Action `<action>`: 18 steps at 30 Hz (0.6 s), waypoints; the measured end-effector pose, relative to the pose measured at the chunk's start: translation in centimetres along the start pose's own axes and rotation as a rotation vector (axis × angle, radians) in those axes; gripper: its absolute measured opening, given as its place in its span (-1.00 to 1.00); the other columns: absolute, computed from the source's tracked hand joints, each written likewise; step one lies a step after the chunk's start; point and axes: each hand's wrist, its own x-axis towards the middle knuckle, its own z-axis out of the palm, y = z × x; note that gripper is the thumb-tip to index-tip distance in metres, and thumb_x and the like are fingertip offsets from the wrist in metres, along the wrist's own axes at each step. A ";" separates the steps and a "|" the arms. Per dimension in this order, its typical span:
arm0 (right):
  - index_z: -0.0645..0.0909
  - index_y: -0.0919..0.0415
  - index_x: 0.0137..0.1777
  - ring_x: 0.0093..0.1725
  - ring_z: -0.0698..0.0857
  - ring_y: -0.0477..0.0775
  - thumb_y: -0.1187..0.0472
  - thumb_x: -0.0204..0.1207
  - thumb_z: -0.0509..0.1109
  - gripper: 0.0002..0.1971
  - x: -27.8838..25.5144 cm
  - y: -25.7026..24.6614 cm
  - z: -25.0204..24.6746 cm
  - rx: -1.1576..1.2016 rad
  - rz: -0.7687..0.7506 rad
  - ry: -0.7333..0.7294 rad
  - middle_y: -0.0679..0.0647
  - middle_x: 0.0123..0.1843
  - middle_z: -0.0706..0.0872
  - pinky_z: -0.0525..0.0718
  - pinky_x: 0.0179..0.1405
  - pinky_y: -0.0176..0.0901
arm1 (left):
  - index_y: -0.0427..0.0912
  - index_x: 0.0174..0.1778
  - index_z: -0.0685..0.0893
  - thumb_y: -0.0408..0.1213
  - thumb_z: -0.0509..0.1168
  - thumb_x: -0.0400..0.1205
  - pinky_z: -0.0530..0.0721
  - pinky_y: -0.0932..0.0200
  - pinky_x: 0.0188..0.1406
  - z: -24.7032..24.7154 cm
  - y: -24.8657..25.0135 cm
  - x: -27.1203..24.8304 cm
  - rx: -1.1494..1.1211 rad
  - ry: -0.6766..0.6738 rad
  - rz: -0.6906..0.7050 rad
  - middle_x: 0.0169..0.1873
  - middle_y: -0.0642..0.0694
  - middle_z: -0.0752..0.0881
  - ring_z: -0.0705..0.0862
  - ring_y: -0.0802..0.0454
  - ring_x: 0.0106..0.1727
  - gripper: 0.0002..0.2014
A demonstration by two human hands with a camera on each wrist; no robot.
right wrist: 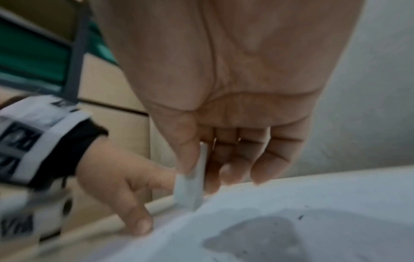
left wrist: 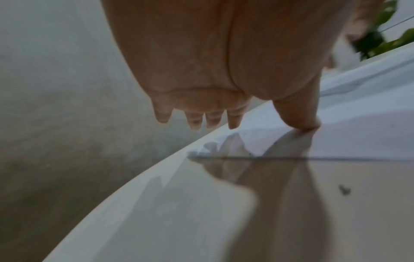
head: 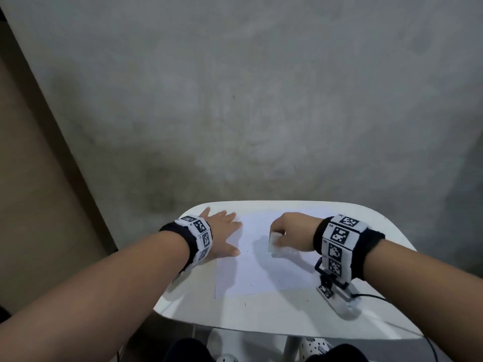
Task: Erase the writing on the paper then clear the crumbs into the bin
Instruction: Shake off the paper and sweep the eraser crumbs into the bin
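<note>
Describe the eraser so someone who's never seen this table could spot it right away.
Start at the small white table and the sheet of paper lying on it. Over the paper's far right part, the right hand pinches a small white eraser. It is the only block-shaped thing there; the left hand lies flat, holding nothing.

The small white eraser (head: 275, 240) is mostly hidden under the right hand (head: 291, 232). Tiny dark crumbs (head: 245, 304) on the white desk (head: 261, 314) are too small to tell apart.
</note>
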 end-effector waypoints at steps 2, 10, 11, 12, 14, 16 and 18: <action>0.70 0.29 0.01 -0.20 0.64 0.06 0.30 0.51 0.35 -0.86 0.5 0.8 0.1 0.256 0.055 0.125 0.07 -0.20 0.70 0.51 -0.32 -0.26 | 0.04 0.75 0.02 0.14 0.31 0.62 -0.16 -0.31 0.67 -1.0 0.8 -0.3 -0.027 0.110 0.082 0.76 -0.03 -0.05 -0.05 -0.02 0.75 -0.14; 0.51 0.12 -0.25 -0.35 0.69 -0.07 0.27 0.43 0.55 -0.77 0.8 1.7 0.6 0.865 0.112 0.210 -0.01 -0.38 0.71 0.49 -0.37 -0.28 | -0.06 0.04 0.61 -0.21 0.46 0.61 0.70 0.10 -0.05 -4.1 3.8 -1.0 -0.823 0.373 0.213 -0.20 0.11 0.69 0.69 0.07 -0.15 -0.83; 0.53 0.12 -0.26 -0.34 0.68 -0.07 0.24 0.44 0.54 -0.79 1.0 1.8 0.8 0.838 0.114 0.203 -0.01 -0.36 0.70 0.51 -0.35 -0.28 | -0.07 0.00 0.62 -0.24 0.46 0.61 0.68 0.15 -0.14 -3.9 3.8 -0.8 -0.829 0.360 0.208 -0.22 0.07 0.71 0.69 0.07 -0.22 -0.85; 0.56 0.12 -0.26 -0.33 0.67 -0.07 0.22 0.46 0.52 -0.82 1.1 2.0 0.9 0.809 0.120 0.198 -0.02 -0.34 0.70 0.53 -0.33 -0.26 | -0.07 -0.02 0.63 -0.27 0.45 0.62 0.65 0.21 -0.21 -3.6 3.6 -0.6 -0.814 0.340 0.204 -0.20 0.01 0.74 0.70 0.08 -0.25 -0.88; 0.64 0.14 -0.19 -0.31 0.66 -0.08 0.17 0.53 0.44 -0.90 1.2 2.9 0.8 0.677 0.152 0.191 -0.03 -0.29 0.71 0.56 -0.28 -0.26 | -0.08 -0.03 0.65 -0.29 0.42 0.63 0.56 0.37 -0.30 -2.9 2.6 0.0 -0.753 0.339 0.155 -0.10 -0.08 0.77 0.68 0.09 -0.24 -0.92; 0.68 0.18 -0.04 -0.31 0.63 -0.14 0.12 0.58 0.38 -0.86 1.1 4.5 -0.1 0.462 0.194 0.178 -0.04 -0.24 0.70 0.53 -0.29 -0.33 | -0.11 0.04 0.69 -0.27 0.41 0.64 0.50 0.40 -0.27 -2.4 0.5 0.5 -0.697 0.409 0.033 0.00 -0.12 0.76 0.63 0.09 -0.16 -0.91; 0.68 0.24 0.05 -0.20 0.60 -0.05 0.09 0.60 0.36 -0.78 0.9 6.5 -1.4 0.283 0.256 0.149 0.01 -0.14 0.68 0.49 -0.25 -0.27 | -0.15 0.10 0.71 -0.25 0.40 0.65 0.49 0.28 -0.12 -2.0 -2.2 0.8 -0.682 0.471 -0.139 0.07 -0.13 0.76 0.63 0.02 -0.05 -0.86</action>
